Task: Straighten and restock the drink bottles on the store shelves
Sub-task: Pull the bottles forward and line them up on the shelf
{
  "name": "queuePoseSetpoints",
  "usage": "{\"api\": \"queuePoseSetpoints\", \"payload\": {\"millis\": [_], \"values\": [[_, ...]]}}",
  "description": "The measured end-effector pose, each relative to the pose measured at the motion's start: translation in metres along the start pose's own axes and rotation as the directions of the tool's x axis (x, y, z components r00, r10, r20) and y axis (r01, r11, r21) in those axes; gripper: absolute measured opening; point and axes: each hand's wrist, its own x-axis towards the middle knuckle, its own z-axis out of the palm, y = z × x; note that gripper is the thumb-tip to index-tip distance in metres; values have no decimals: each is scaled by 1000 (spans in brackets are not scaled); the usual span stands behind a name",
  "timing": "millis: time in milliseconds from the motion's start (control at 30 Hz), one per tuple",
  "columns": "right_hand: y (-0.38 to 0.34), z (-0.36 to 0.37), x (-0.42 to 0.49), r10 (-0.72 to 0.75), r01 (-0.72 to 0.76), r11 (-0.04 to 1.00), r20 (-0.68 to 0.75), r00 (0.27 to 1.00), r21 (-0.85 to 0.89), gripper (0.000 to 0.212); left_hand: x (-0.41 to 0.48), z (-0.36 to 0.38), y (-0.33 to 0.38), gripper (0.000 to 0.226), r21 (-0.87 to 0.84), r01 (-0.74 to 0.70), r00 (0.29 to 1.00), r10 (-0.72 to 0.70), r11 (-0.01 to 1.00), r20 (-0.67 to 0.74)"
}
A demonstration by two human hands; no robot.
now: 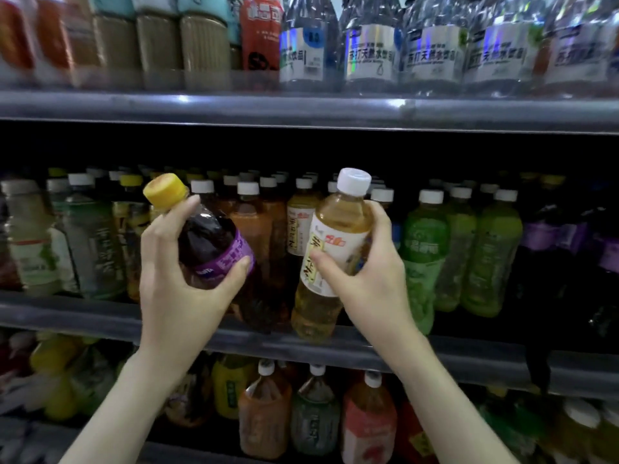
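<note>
My left hand [174,293] grips a dark drink bottle [207,242] with a yellow cap and a purple label, tilted so its cap leans left. My right hand [371,279] grips a pale yellow tea bottle [335,229] with a white cap and a white label, held nearly upright with its cap leaning slightly right. Both bottles hang in front of the middle shelf [83,316], their bases near its front rail. Rows of white-capped tea bottles [254,219] stand behind them.
Green bottles [425,249] fill the middle shelf to the right, pale and clear ones [83,242] to the left. The upper shelf [301,112] carries clear water bottles [368,51] and brown drinks [204,45]. The lower shelf holds orange, green and pink bottles [264,413].
</note>
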Motion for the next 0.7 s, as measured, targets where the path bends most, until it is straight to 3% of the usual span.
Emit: {"api": "queuePoseSetpoints", "payload": {"millis": [133, 433, 600, 700], "values": [[19, 43, 23, 50, -50, 999, 11, 999, -16, 74, 1, -19, -8, 78, -5, 80, 997, -80, 997, 8], [60, 95, 55, 182, -174, 969, 27, 983, -177, 88, 5, -33, -20, 77, -62, 100, 989, -92, 993, 119], [52, 86, 51, 214, -174, 950, 139, 967, -259, 78, 3, -19, -15, 81, -118, 86, 976, -60, 989, 208], [26, 51, 22, 131, -106, 980, 143, 981, -167, 66, -1, -4, -1, 79, -171, 106, 966, -60, 980, 253]]}}
